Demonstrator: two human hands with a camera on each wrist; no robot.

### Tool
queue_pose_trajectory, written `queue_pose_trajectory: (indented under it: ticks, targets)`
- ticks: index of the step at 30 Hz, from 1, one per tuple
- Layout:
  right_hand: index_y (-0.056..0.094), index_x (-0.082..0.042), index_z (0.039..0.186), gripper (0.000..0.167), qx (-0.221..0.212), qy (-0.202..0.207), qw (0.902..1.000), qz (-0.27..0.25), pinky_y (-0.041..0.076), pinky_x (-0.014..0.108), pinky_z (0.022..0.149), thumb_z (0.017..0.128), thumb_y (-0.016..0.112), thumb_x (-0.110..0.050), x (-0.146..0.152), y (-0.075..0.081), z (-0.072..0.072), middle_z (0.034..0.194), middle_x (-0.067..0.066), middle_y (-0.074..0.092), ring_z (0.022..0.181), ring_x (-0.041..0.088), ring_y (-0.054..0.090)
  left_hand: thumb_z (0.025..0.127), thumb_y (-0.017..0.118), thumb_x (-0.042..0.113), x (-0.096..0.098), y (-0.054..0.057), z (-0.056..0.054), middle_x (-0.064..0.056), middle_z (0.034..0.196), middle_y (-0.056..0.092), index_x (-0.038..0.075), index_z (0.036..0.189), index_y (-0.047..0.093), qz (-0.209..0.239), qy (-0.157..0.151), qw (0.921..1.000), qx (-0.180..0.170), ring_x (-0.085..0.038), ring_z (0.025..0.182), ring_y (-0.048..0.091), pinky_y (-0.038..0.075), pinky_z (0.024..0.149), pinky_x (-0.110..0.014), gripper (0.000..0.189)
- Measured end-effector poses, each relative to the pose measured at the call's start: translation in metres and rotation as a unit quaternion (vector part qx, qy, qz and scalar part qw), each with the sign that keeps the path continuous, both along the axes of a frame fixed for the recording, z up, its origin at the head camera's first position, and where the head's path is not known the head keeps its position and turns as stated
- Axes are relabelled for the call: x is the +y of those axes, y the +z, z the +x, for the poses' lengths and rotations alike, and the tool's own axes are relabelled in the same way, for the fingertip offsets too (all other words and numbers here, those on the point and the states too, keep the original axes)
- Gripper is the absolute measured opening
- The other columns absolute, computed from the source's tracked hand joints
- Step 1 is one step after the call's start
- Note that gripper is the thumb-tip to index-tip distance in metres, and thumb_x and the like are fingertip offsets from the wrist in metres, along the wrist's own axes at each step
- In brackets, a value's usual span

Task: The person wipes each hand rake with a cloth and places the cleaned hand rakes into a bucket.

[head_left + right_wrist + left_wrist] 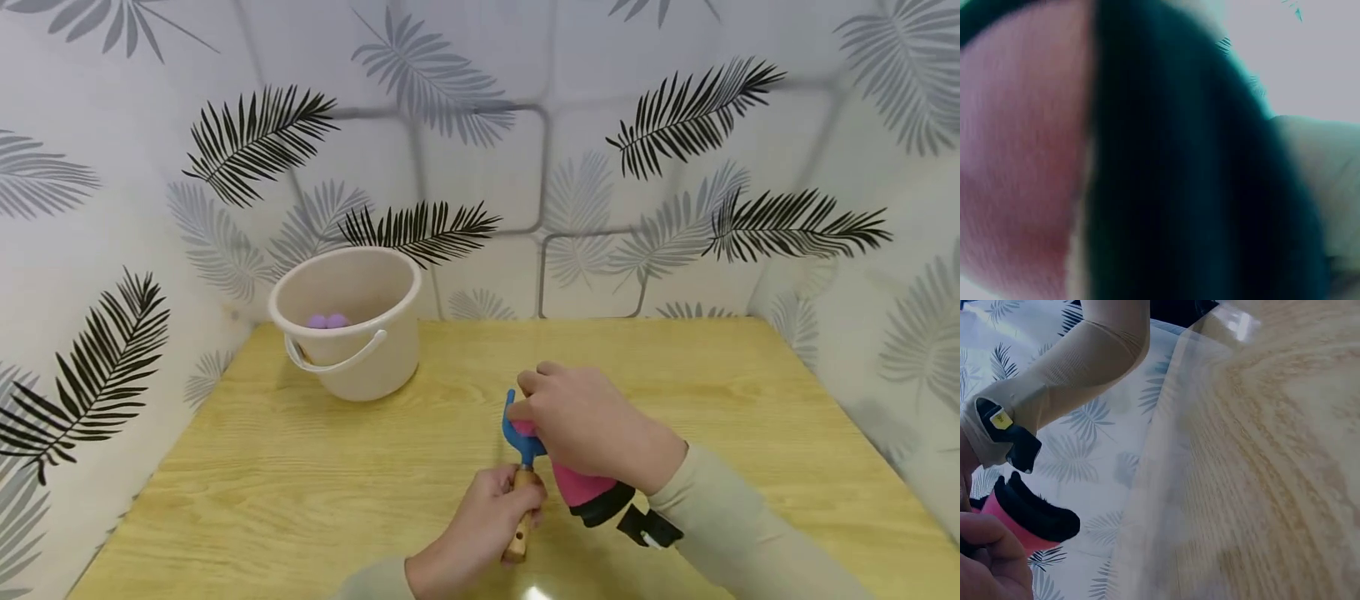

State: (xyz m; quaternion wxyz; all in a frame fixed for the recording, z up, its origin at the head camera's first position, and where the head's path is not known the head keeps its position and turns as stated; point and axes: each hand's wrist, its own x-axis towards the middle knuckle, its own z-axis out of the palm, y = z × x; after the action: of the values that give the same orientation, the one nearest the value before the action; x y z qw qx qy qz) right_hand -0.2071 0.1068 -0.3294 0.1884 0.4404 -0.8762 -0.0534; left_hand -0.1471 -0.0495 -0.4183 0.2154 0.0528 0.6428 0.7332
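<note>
My left hand [480,512] grips the wooden handle of a small garden fork [521,533] with blue metal tines, held over the table with the tines pointing away. My right hand [588,421] holds a pink cloth piece with a black cuff [579,486], possibly a glove, against the blue tines. Some of its pink fabric shows between the tines, and the hand hides the rest. In the left wrist view, the black cuff [1038,515] hangs below the right sleeve, beside the left hand's curled fingers [997,562]. A blurred dark shape [1166,150] fills most of the right wrist view.
A whitish bucket [378,358] with a lowered handle stands at the table's back left. Two rounded purple things [327,322] show inside it. Leaf-patterned sheeting [480,167] rises behind the yellow wooden table [300,467] and along both sides.
</note>
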Motion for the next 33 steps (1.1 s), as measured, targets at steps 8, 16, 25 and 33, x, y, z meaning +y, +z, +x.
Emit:
queue_pose_trajectory:
  ticks: [8, 16, 25, 33]
  targets:
    - [0.071, -0.028, 0.086, 0.014, -0.01, 0.019, 0.9995, -0.024, 0.034, 0.021, 0.044, 0.084, 0.078, -0.016, -0.002, 0.001, 0.012, 0.079, -0.004, 0.053, 0.068, 0.013, 0.041, 0.093, 0.057, 0.014, -0.003, 0.003, -0.002, -0.001, 0.07, 0.053, 0.007, 0.089, 0.054, 0.025, 0.016, 0.9995, -0.008, -0.006, 0.04, 0.033, 0.027, 0.035, -0.019, 0.01]
    - [0.075, -0.022, 0.106, 0.023, 0.046, -0.013, 0.9906, -0.128, 0.043, 0.023, 0.045, 0.084, 0.077, -0.018, -0.003, -0.014, 0.01, 0.087, -0.001, 0.06, 0.071, 0.015, 0.051, 0.095, 0.055, 0.017, -0.007, 0.012, -0.005, 0.002, 0.063, 0.051, 0.008, 0.084, 0.051, 0.07, 0.045, 0.9964, -0.017, -0.005, 0.038, 0.038, 0.027, 0.035, -0.018, 0.015]
    - [0.076, -0.02, 0.107, 0.022, 0.046, -0.056, 0.9823, -0.173, 0.041, 0.024, 0.041, 0.085, 0.076, -0.015, 0.009, -0.02, 0.002, 0.085, 0.0, 0.057, 0.074, 0.015, 0.051, 0.096, 0.055, 0.015, -0.006, 0.014, -0.003, 0.001, 0.064, 0.052, 0.006, 0.086, 0.052, 0.05, 0.024, 0.9985, 0.005, -0.006, 0.038, 0.039, 0.027, 0.033, -0.019, 0.013]
    - [0.074, -0.032, 0.09, 0.023, 0.019, 0.031, 0.9972, -0.066, 0.035, 0.02, 0.041, 0.082, 0.075, -0.011, 0.002, -0.004, 0.013, 0.083, -0.005, 0.055, 0.073, 0.012, 0.049, 0.094, 0.058, 0.015, -0.003, 0.01, 0.001, 0.001, 0.066, 0.052, 0.006, 0.084, 0.054, -0.013, 0.005, 0.9995, 0.03, -0.007, 0.041, 0.035, 0.028, 0.034, -0.019, 0.014]
